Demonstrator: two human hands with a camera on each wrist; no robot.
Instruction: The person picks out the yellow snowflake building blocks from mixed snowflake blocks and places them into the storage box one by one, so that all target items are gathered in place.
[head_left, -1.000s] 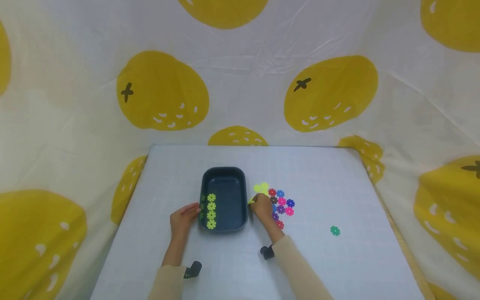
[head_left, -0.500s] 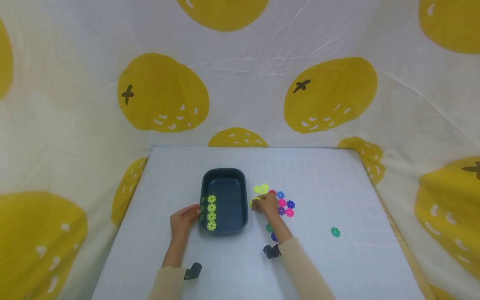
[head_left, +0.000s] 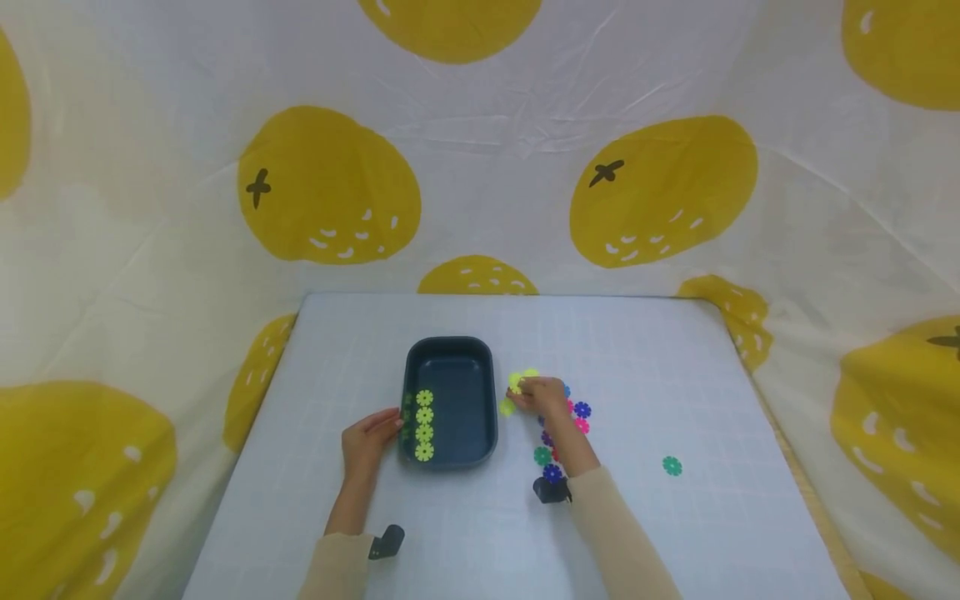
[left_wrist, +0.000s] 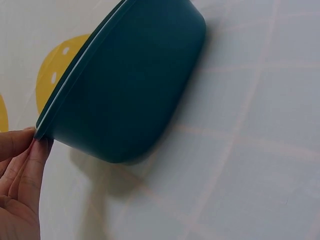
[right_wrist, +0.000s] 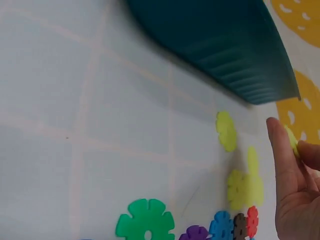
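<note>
My left hand point(head_left: 367, 446) pinches the left rim of a dark blue-green rectangular tub point(head_left: 461, 417); the left wrist view shows thumb above and fingers below the rim. Inside the tub, along its left side, several yellow flower-shaped plastic discs point(head_left: 424, 415) form a row. Right of the tub, my right hand point(head_left: 549, 402) pinches a yellow flower-shaped disc point(right_wrist: 291, 139) between thumb and fingers, raised off the table. Beneath it lie a separate yellow disc point(right_wrist: 226, 131) and a small overlapping group of yellow discs point(right_wrist: 237, 190). My right hand hides part of the coloured pile in the head view.
Around my right forearm lie green point(head_left: 543, 456), dark blue point(head_left: 552, 473), pink point(head_left: 582, 426) and other coloured flower discs. One green disc point(head_left: 672, 466) lies alone farther right. A fruit-patterned cloth point(head_left: 487, 192) hangs behind the white table point(head_left: 345, 333).
My right hand, low beside the tub's right edge a second ago, has moved slightly away from it and up with a yellow disc. The left hand and tub stay put.
</note>
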